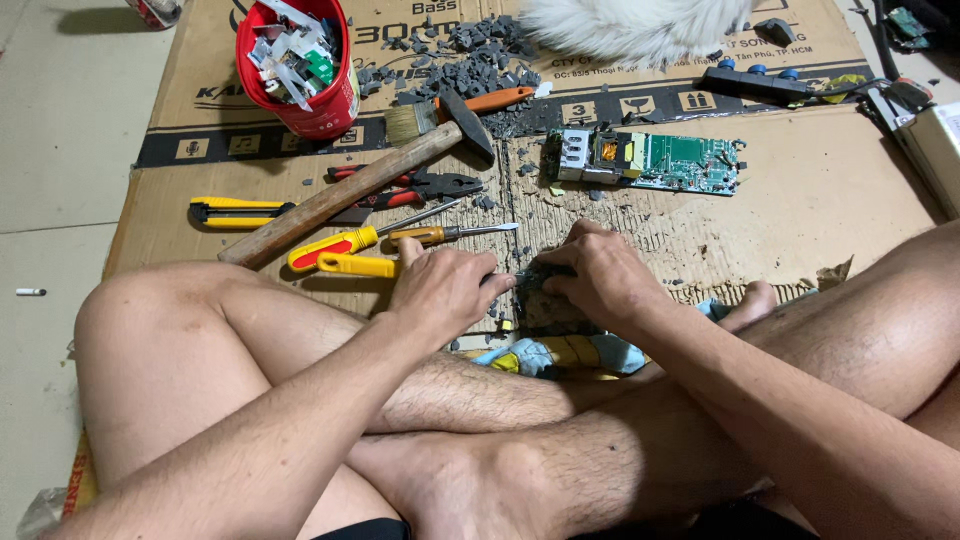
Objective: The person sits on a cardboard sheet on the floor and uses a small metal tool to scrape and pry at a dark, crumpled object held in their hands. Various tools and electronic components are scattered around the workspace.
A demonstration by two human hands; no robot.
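Both hands close on a dark grey block (540, 290) lying on the cardboard sheet (820, 190) just ahead of the crossed legs; the step looks like prying its casing apart. The left hand (445, 288) curls its fingers against the block's 9 o'clock edge, and the right hand (600, 275) clamps it from 3 o'clock, knuckles raised. A firmer purchase on an edge seems needed. At 11 o'clock lie a hammer (350, 190) and screwdrivers (400, 238); at 1 o'clock, a green circuit board (660, 160).

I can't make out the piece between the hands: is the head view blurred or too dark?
Head view: sharp and evenly lit, no glare; left hand and right hand cover most of the dark piece, soft shadow beneath; hammer crisp.
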